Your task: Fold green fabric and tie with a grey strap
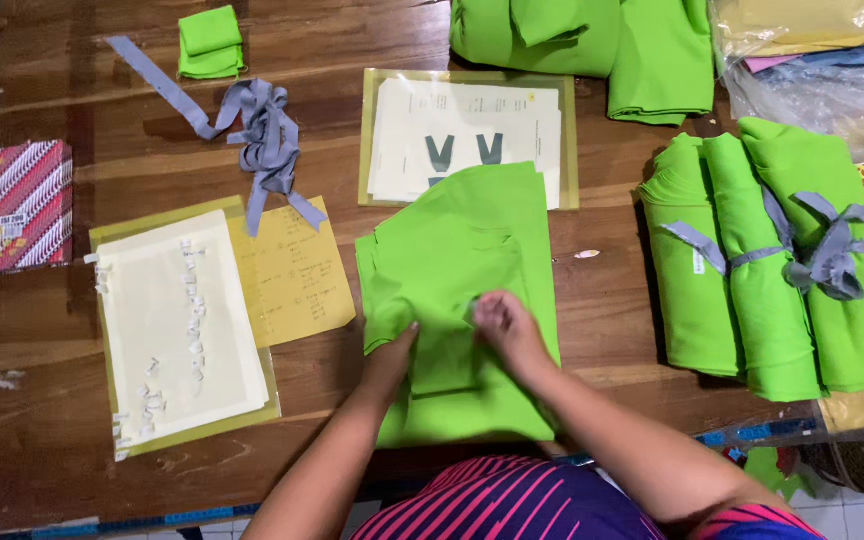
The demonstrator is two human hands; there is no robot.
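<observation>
A stack of smooth, matte lime-green fabric pieces [462,290] is spread flat on the grained wooden table [62,440], directly under both hands. A small fold of the top layer is pinched between the closed fingertips of the right hand [505,322]. The left hand [392,358] is laid flat on the cloth just beside it, fingers together and extended, gripping nothing. Beyond the fingers lies a glossy clear folder of printed sheets [467,130]. Well to the right, rolled green fabric is bound with grey ribbon [822,255]. To the left lie cream paper sheets [177,325].
</observation>
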